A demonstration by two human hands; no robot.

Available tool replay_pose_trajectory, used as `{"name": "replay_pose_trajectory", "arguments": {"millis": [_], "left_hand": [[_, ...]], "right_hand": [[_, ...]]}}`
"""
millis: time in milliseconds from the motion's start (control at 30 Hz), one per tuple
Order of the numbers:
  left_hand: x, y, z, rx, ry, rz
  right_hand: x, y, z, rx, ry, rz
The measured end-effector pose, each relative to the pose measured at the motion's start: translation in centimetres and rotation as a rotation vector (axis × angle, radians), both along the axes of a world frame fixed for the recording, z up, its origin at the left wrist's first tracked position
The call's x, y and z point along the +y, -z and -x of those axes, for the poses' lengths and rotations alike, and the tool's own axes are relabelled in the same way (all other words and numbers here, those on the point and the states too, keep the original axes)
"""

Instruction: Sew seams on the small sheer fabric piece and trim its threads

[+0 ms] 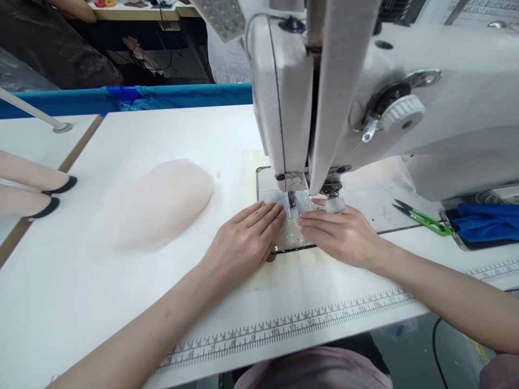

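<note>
My left hand lies flat with its fingers stretched out, just left of the presser foot of a white sewing machine. My right hand rests to the right of the foot, fingers extended towards the needle plate and holding nothing I can make out. Its thumb is mostly hidden. A sheer pale sheet lies around the foot between the fingertips; its edges are hard to tell. Left of my left hand, a thin pale pink fabric piece is spread on the white table.
Green thread snips lie at the right beside a dark tray with blue cloth. More pale fabric sits under the machine arm. A printed ruler runs along the front edge. Two beige rods with black ends reach in from the left.
</note>
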State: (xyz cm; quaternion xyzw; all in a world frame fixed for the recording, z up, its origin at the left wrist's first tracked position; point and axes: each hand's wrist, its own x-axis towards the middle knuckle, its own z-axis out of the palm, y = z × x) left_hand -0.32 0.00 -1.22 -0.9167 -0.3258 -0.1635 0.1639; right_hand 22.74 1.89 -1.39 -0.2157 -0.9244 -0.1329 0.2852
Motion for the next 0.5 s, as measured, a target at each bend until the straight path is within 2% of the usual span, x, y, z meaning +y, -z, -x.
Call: {"name": "replay_pose_trajectory", "arguments": {"millis": [100, 300, 500], "left_hand": [[-0.2, -0.2, -0.3, -0.007, -0.023, 0.000], [-1.8, -0.6, -1.2, -0.035, 0.019, 0.022], [-1.1, -0.3, -1.0, -0.041, -0.010, 0.007]], "right_hand": [[0.1, -0.2, 0.1, 0.001, -0.001, -0.003], [0.0, -0.3, 0.0, -0.007, -0.009, -0.012], [0.2, -0.1, 0.1, -0.022, 0.040, -0.002]]}}
